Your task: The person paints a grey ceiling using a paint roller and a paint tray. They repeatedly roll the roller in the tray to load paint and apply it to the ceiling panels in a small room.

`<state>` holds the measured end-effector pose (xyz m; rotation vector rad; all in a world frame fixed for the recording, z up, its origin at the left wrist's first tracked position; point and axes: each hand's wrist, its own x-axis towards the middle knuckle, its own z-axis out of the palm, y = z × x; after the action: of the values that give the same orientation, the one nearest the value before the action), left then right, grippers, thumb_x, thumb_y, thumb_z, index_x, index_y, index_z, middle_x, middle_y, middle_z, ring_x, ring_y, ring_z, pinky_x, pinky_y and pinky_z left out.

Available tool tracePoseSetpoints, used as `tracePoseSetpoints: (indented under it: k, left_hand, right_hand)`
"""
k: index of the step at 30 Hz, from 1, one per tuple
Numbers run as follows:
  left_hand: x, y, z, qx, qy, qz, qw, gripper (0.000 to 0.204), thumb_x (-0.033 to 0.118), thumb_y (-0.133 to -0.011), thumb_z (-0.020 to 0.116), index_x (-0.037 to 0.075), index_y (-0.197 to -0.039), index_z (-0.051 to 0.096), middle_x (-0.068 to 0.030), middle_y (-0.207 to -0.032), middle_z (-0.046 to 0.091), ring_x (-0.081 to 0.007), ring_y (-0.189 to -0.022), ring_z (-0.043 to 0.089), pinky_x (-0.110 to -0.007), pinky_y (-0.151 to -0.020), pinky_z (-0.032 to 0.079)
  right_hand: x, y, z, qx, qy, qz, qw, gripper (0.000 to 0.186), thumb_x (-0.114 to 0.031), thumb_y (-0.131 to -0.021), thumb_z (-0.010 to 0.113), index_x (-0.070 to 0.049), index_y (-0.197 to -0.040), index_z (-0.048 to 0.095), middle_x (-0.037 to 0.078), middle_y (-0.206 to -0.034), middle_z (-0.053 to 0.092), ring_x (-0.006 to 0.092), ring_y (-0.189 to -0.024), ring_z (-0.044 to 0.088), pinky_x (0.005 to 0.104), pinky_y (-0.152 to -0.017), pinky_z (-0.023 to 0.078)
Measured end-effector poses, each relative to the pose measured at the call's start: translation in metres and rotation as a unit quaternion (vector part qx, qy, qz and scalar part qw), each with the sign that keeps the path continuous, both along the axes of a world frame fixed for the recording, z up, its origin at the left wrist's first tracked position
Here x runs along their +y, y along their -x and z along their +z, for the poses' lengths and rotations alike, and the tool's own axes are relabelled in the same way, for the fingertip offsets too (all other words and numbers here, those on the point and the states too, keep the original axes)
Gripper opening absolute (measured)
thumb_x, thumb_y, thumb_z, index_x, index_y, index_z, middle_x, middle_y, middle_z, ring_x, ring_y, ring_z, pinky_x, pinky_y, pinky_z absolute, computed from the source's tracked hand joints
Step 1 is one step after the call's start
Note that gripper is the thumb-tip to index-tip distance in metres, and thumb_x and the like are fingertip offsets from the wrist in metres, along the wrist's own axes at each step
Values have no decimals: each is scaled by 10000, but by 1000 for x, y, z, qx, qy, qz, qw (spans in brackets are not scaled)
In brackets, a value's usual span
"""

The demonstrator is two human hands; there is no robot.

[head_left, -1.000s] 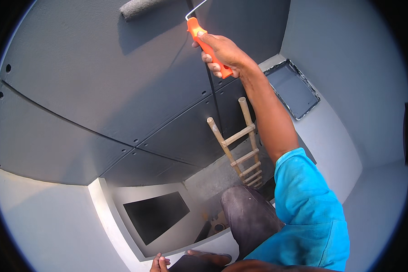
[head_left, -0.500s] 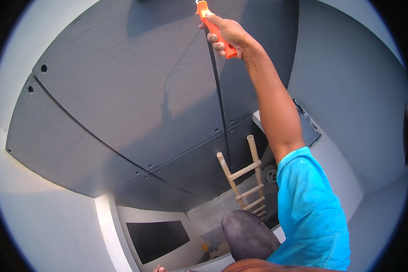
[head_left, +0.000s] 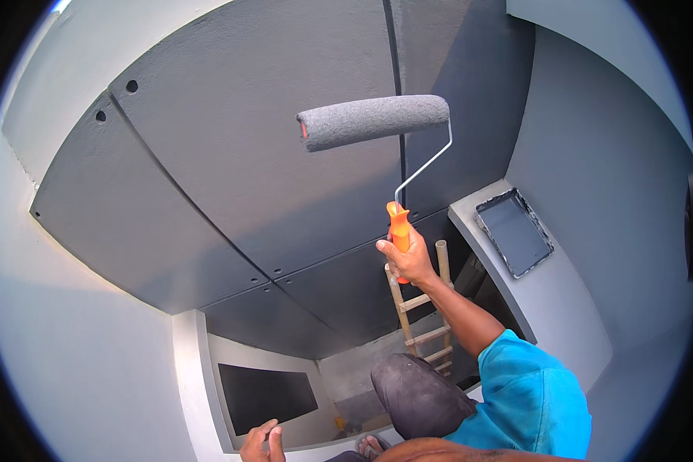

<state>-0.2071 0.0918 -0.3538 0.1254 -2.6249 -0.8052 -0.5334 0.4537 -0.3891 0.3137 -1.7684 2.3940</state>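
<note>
My right hand (head_left: 415, 262) grips the orange handle (head_left: 399, 223) of a paint roller, whose grey sleeve (head_left: 371, 122) is held up horizontally in front of a dark grey wall (head_left: 254, 115) with grooves and round holes; whether it touches the wall I cannot tell. Low at the bottom edge is my left hand (head_left: 260, 445), fingers loosely bent and apart, with nothing visible in it. A black-rimmed tray (head_left: 482, 219) of grey paint lies to the right of my right hand.
The tray rests on a pale ledge (head_left: 569, 300) beside a grey side wall (head_left: 608, 177). A bamboo ladder (head_left: 442, 254) stands below my right hand. My bent knee (head_left: 408, 393) and sandalled foot are near the lower ledge, by a black rectangular panel (head_left: 265, 393).
My right hand has come down and nearer my body, so the whole roller now shows, turned nearly level. My left hand shows more at the bottom. The view has tilted, revealing more upper wall.
</note>
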Motion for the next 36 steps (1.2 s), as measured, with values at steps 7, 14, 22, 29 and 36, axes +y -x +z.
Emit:
tracePoseSetpoints:
  k: [7,14,22,29,36]
  left_hand:
    - [55,14,-57,-235,-140,-122,954,177,252,-962,751,86,-987,805,-118,-924,775,-256,-851,752,-356,-774,575]
    - [60,18,-69,-324,-131,-191,917,244,324,-975,719,105,-1051,791,-115,-998,788,-276,-891,753,-368,-798,569]
    - [56,-2,-75,-296,-164,-222,914,199,307,-935,750,166,-1072,781,-60,-858,781,-246,-769,751,-377,-707,553]
    - [51,6,-55,-362,-91,-237,897,266,350,-937,737,178,-1138,772,-95,-854,776,-277,-774,739,-407,-734,556]
    - [53,23,-78,-349,-130,-265,889,233,276,-927,766,155,-1125,742,-47,-716,700,-225,-668,696,-385,-629,505]
  right_hand:
    - [-53,-51,-53,-20,-123,-15,992,283,-199,-961,767,-52,-1125,588,-8,-878,573,94,-791,551,287,-749,470]
    - [-41,-99,-60,-4,-212,-119,970,245,-160,-936,770,-59,-1082,601,-7,-892,583,108,-838,551,303,-800,473]
    - [-10,-143,-10,-95,-60,-141,984,238,-86,-964,697,-96,-1027,468,-14,-649,485,88,-385,443,270,-361,390]
    - [48,-169,42,-107,-37,-227,967,250,-130,-963,684,-130,-1045,448,-30,-607,432,86,-352,401,289,-310,366]
    - [60,-177,83,-94,2,-270,958,238,-167,-979,682,-164,-1055,457,-68,-638,421,45,-374,368,250,-321,365]
